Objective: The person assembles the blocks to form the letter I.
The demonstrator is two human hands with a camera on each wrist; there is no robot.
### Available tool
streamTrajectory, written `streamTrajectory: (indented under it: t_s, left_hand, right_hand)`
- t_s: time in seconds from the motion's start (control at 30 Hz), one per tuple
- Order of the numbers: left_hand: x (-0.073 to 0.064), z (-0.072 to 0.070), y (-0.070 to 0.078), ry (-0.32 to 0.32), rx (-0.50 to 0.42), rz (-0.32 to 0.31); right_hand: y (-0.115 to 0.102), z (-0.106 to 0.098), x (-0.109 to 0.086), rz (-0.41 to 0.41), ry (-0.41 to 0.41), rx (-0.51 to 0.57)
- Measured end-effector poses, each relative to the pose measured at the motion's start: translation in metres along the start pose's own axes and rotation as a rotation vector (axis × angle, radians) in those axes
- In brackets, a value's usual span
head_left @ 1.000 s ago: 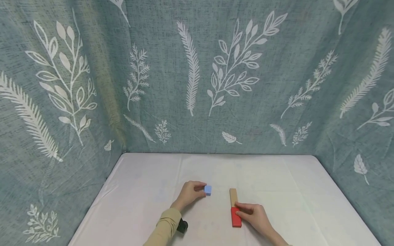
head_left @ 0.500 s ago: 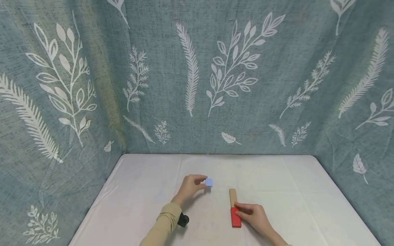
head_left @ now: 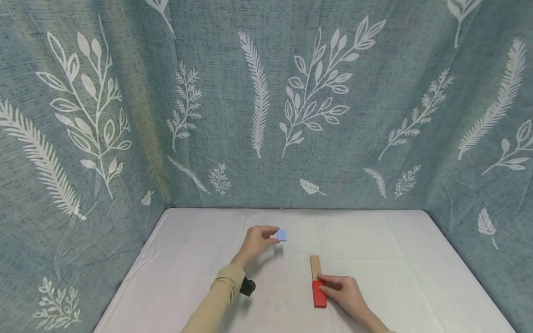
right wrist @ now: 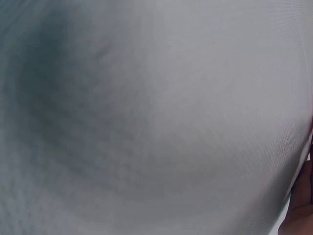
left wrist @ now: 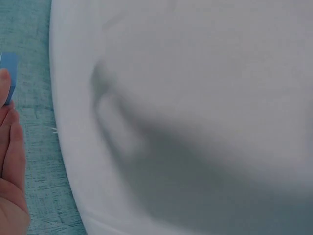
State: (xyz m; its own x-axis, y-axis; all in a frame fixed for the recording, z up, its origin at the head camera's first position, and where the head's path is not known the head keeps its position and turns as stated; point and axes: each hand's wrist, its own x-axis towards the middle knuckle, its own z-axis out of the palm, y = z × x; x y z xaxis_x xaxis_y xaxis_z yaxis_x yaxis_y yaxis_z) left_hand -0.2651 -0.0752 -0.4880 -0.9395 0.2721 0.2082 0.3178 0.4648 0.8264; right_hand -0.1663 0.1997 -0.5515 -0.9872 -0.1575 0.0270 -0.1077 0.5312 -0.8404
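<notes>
In the head view my left hand (head_left: 256,242) pinches a small blue block (head_left: 281,235) between thumb and fingers. The block is up off the table, with the hand's shadow below it. The left wrist view catches the same blue block (left wrist: 11,73) at its left edge. My right hand (head_left: 344,294) holds a red oblong block (head_left: 319,299) by its upper right part. A tan wooden block (head_left: 315,267) lies end to end with the red one, on its far side; whether they touch or overlap is hard to tell. Only part of the right hand (right wrist: 299,210) shows in the right wrist view.
A white cloth (head_left: 187,259) covers the table. Green-blue curtains (head_left: 225,115) with white leaf prints stand behind it and along both sides. A small black device (head_left: 247,286) is worn at the left wrist.
My left hand has moved away from me, toward the table's far edge, and upward with the blue block. The right hand, red block and tan block have stayed in place.
</notes>
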Motion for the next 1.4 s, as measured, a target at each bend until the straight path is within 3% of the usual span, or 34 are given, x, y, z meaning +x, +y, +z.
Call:
streamTrajectory:
  t_s: [0.33, 0.73, 0.93, 1.23, 1.4]
  left_hand:
    - [0.01, 0.004, 0.008, 0.02, -0.005, 0.028]
    - [0.021, 0.026, 0.025, 0.031, -0.018, 0.054]
    - [0.026, 0.033, 0.034, 0.026, -0.023, 0.038]
    - [0.03, 0.047, 0.038, 0.044, -0.028, 0.06]
    - [0.031, 0.054, 0.04, 0.048, -0.016, 0.038]
  right_hand:
    - [0.0, -0.002, 0.0, -0.029, 0.005, 0.023]
    - [0.002, -0.003, 0.0, -0.035, -0.004, 0.028]
    - [0.002, -0.002, 0.001, -0.039, -0.001, 0.013]
    - [0.002, 0.0, 0.001, -0.039, -0.003, 0.012]
    - [0.001, 0.0, 0.001, -0.038, -0.014, 0.024]
